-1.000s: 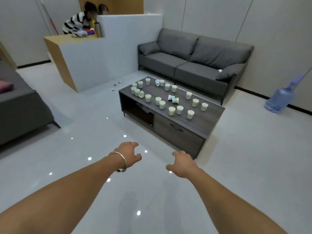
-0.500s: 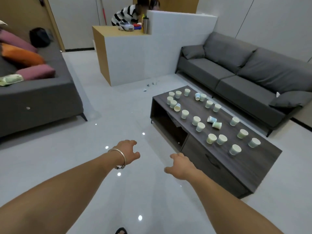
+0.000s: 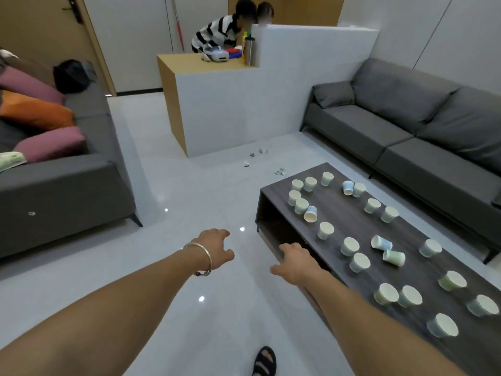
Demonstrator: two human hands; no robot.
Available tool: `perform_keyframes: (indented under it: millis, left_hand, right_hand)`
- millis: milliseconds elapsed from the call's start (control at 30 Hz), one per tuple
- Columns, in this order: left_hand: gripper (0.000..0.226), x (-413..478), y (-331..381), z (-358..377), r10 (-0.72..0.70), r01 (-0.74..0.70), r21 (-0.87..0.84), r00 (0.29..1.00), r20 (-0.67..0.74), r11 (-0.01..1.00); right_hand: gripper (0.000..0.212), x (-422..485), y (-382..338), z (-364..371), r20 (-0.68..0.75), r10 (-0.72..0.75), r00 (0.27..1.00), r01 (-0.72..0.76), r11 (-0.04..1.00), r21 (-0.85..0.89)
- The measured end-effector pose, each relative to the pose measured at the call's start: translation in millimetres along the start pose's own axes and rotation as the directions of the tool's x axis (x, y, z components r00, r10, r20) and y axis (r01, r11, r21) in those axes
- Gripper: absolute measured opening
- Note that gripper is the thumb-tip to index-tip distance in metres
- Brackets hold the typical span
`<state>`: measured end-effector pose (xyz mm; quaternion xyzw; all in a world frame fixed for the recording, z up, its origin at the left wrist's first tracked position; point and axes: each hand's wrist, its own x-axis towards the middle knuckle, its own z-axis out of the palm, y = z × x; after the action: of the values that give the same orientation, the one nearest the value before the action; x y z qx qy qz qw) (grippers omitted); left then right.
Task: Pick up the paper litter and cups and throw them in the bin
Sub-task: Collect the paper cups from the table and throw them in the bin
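Several pale paper cups (image 3: 325, 230) stand upside down or lie on their sides on the dark coffee table (image 3: 349, 218) at the right. Several scraps of paper litter (image 3: 280, 171) lie on the white floor beyond the table's far end, near the counter. My left hand (image 3: 215, 246), with a silver bangle at the wrist, hangs over the floor with loosely curled fingers and holds nothing. My right hand (image 3: 296, 263) hovers at the table's near-left edge, relaxed and holding nothing. No bin is in view.
A grey sofa (image 3: 406, 126) stands behind the table at the right. Another grey sofa (image 3: 62, 180) with pink and orange cushions stands at the left. A white and wood counter (image 3: 230, 104) stands ahead, with two people behind it. My sandalled foot (image 3: 264, 360) shows below.
I have walked closer and turned left: the table slid right and grew larger, and the left sofa and door came into view. Both hands stay outstretched, holding nothing.
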<state>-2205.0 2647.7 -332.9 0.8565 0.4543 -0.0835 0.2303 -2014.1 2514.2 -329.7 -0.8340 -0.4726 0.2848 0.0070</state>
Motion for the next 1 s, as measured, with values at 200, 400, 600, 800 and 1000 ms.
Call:
perform_keyframes:
  millis: [200, 400, 600, 800, 1000]
  left_hand:
    - [0.065, 105.2, -3.5, -64.0, -0.101, 0.1, -0.025, 0.995, -0.028, 0.995]
    - [0.065, 210.1, -24.1, -107.2, -0.141, 0.139, -0.038, 0.99, -0.032, 0.99]
    - [0.065, 343.5, -65.6, -154.2, -0.103, 0.103, -0.031, 0.995, -0.012, 0.994]
    - [0.065, 462.2, -86.0, -233.8, -0.005, 0.005, -0.029, 1.0, -0.02, 1.0]
    - [0.065, 570.8, -88.0, -279.7, 0.042, -0.043, 0.013, 0.999, 0.022, 0.999]
  right_hand:
    - [0.076, 117.3, -30.5, -77.5, -0.006, -0.126, 0.992, 0.126, 0.991, -0.052]
    - [0.074, 233.3, -67.2, -131.3, 0.0, -0.188, 0.982, 0.187, 0.98, -0.062]
    - [0.074, 358.4, -110.6, -166.1, 0.008, -0.163, 0.987, 0.163, 0.985, -0.064]
    - [0.075, 453.6, -144.2, -220.3, -0.003, -0.064, 0.998, 0.063, 0.998, -0.029]
    - [0.075, 551.6, -158.8, -265.1, 0.001, -0.008, 1.0, 0.008, 1.0, -0.01]
